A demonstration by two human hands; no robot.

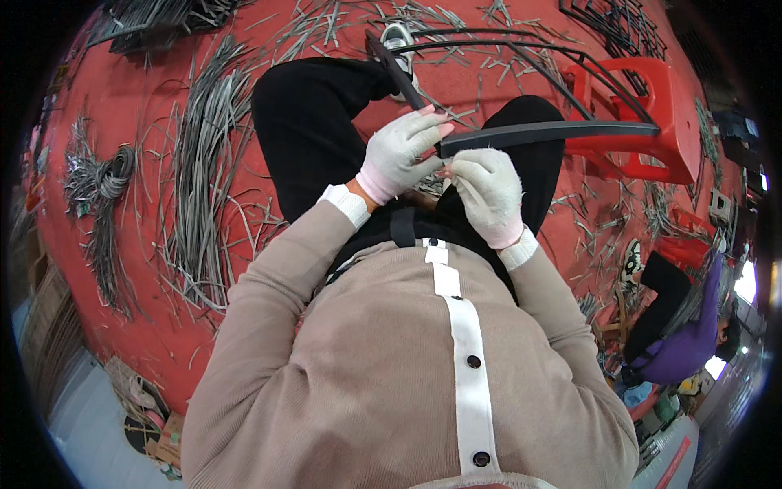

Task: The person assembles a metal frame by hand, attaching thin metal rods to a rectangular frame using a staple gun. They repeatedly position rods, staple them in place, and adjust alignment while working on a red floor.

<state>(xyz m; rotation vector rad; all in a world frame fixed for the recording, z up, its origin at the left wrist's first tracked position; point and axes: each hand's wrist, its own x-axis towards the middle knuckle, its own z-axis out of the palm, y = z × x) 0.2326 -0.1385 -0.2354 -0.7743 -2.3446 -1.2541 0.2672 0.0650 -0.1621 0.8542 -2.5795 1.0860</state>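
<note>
A dark frame of thin bars (562,132) lies across my knees, and one corner points toward my lap. My left hand (401,156), in a white fingertip-less glove, grips the frame beside that corner, with fingers bent over the bar. On the other side of the corner, my right hand (489,191), gloved the same way, has its thumb and fingers pinched together close to the bar's end. What sits in that pinch is too small and hidden to make out.
A red plastic stool (676,122) stands under the frame's far right end. Long grey strips (208,171) lie heaped on the red floor at left, near a tied grey bundle (106,175). More dark frames (615,33) are stacked at far right. A person in purple (680,338) sits at right.
</note>
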